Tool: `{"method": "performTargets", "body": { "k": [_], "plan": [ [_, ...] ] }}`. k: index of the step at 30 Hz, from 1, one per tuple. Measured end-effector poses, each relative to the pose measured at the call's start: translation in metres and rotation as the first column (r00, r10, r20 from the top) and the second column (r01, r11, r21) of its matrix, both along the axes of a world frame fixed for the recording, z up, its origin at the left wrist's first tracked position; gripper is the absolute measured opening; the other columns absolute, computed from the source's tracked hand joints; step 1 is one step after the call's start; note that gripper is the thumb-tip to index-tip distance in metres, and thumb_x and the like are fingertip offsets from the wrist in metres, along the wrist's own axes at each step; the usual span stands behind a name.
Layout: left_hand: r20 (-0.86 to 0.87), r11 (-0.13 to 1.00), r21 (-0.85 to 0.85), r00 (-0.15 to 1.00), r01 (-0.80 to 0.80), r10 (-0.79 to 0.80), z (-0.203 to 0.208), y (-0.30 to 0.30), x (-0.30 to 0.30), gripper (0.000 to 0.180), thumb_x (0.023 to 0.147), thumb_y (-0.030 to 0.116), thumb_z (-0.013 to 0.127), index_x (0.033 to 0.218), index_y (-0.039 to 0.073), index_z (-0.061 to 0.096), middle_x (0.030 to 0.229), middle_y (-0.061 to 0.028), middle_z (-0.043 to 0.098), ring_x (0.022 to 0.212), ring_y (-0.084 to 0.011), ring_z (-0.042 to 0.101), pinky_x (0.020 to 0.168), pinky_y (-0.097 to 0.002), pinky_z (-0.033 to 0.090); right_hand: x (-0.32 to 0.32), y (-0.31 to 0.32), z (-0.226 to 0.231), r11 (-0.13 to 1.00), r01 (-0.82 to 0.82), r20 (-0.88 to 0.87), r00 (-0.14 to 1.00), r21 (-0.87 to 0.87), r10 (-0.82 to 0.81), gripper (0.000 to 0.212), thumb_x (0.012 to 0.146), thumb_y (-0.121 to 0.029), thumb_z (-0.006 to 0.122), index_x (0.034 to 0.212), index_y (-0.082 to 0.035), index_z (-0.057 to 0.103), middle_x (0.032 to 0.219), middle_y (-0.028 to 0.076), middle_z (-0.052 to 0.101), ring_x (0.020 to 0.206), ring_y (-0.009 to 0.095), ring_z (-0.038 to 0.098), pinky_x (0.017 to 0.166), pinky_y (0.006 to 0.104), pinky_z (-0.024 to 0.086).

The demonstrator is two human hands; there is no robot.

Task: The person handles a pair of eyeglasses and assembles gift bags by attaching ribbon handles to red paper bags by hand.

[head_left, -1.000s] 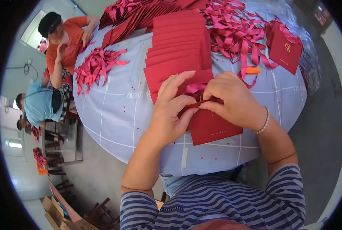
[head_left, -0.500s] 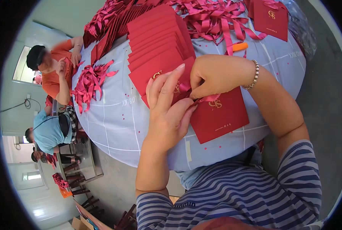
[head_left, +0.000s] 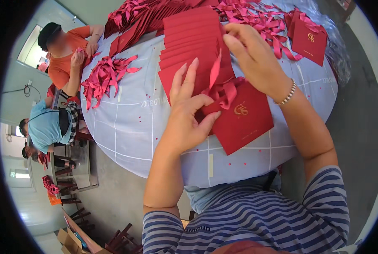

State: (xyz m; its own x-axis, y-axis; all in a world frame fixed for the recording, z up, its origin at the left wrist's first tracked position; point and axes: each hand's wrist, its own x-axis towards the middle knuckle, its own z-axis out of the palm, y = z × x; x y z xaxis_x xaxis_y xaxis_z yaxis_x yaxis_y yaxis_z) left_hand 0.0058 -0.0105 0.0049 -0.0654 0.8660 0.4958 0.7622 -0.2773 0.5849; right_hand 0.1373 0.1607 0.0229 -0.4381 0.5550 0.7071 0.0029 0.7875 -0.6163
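A flat red paper bag [head_left: 250, 120] with a gold emblem lies tilted before me, with loops of dark pink ribbon [head_left: 229, 94] at its top edge. My left hand [head_left: 186, 112] pinches the bag's left upper edge between thumb and forefinger; its other fingers stretch up over the stack. One ribbon end stands up from the bag, between my hands. My right hand [head_left: 256, 57] is raised above the bag's top, fingers bent and apart, thumb and forefinger near the stack. I see nothing held in it. Overlapping red bags [head_left: 189, 40] form the stack just beyond.
A ribbon pile [head_left: 108, 78] lies left on the blue-grey tablecloth [head_left: 129, 122]; more ribbons [head_left: 261, 21] lie at the far right. A finished-looking red bag [head_left: 309, 42] sits by clear plastic [head_left: 335, 51]. A co-worker in orange [head_left: 66, 63] works at the far left.
My right hand has left the bag's top edge and moved up and away. The ribbon there now stands up in loops. The orange tool seen beside the ribbons is now out of sight.
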Motion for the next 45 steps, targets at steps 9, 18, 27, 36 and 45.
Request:
{"method": "performTargets", "body": {
  "k": [9,18,27,36,45],
  "plan": [
    [-0.029,0.937,0.197,0.954,-0.289,0.300,-0.006,0.005,0.003,0.027,0.064,-0.001,0.068,0.090,0.003,0.064,0.109,-0.0150,0.059,0.104,-0.0349,0.052,0.092,-0.0424,0.043,0.034,-0.015,-0.015,0.990,-0.136,0.361,0.921,-0.050,0.144,0.038,0.078,-0.034,0.079,0.063,-0.003,0.062,0.059,0.011,0.056,0.054,0.025,0.059,0.049,0.0353,0.043],
    [-0.115,0.989,0.007,0.982,-0.148,0.148,-0.009,0.013,0.003,0.032,0.063,-0.002,0.073,0.092,0.003,0.062,0.096,-0.0117,0.062,0.093,-0.0335,0.057,0.085,-0.0402,0.045,0.014,-0.039,-0.039,0.978,-0.205,0.267,0.942,-0.031,0.206,0.019,0.083,-0.018,0.073,0.087,-0.001,0.065,0.080,0.012,0.065,0.067,0.026,0.064,0.060,0.0380,0.050],
    [-0.121,0.970,-0.108,0.971,-0.218,0.205,-0.007,0.003,0.003,0.036,0.066,0.013,0.076,0.100,0.008,0.062,0.095,-0.0099,0.062,0.097,-0.0306,0.057,0.090,-0.0440,0.039,0.026,-0.046,-0.022,0.301,-0.569,-0.379,0.776,-0.765,0.504,0.017,0.087,0.003,0.063,0.099,-0.005,0.054,0.096,0.005,0.061,0.071,0.009,0.055,0.060,0.0213,0.043],
    [-0.091,0.978,-0.055,0.976,-0.203,0.197,-0.024,0.005,0.005,0.029,0.064,0.013,0.074,0.090,0.007,0.066,0.089,-0.0100,0.058,0.091,-0.0288,0.057,0.087,-0.0431,0.039,0.038,-0.025,-0.030,0.733,-0.330,-0.312,0.935,-0.595,0.169,0.008,0.094,-0.003,0.057,0.100,-0.007,0.053,0.086,-0.002,0.047,0.072,0.005,0.043,0.063,0.0201,0.036],
    [-0.016,0.965,-0.139,0.974,-0.225,0.225,-0.021,-0.006,0.006,0.021,0.066,0.015,0.072,0.084,0.008,0.064,0.082,-0.0073,0.062,0.086,-0.0276,0.061,0.099,-0.0501,0.034,0.046,0.003,-0.025,0.543,-0.429,-0.497,0.867,-0.722,0.023,0.038,0.105,-0.024,0.047,0.136,-0.002,0.051,0.099,0.003,0.059,0.090,0.009,0.055,0.077,0.0229,0.047]
  ]
}}
